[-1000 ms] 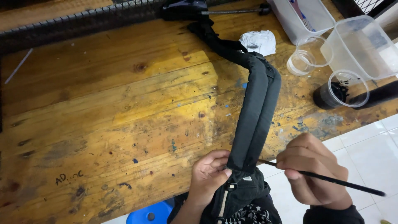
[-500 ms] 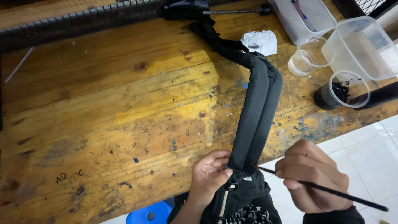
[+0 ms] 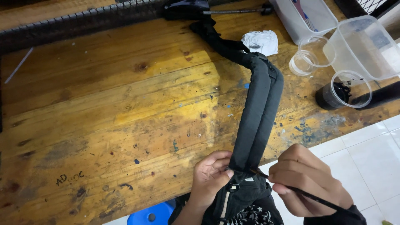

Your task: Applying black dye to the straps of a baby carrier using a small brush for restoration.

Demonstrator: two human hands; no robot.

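A long black padded strap [image 3: 259,109] runs from the bench's back edge down to my lap, where it joins a dark bag [image 3: 243,200]. My left hand [image 3: 209,177] pinches the strap's lower end against the bag. My right hand [image 3: 306,181] grips a thin black brush [image 3: 316,199], its tip touching the strap's base beside my left fingers.
The worn wooden bench [image 3: 125,108] carries a clear cup of black paint [image 3: 343,91], an empty clear cup [image 3: 308,56], two clear plastic tubs [image 3: 366,43], and a crumpled white cloth [image 3: 260,41]. A blue stool [image 3: 152,214] and white floor tiles [image 3: 366,150] lie below.
My right hand has shifted slightly left and the brush tip has come in to the strap's base. My left hand keeps its hold.
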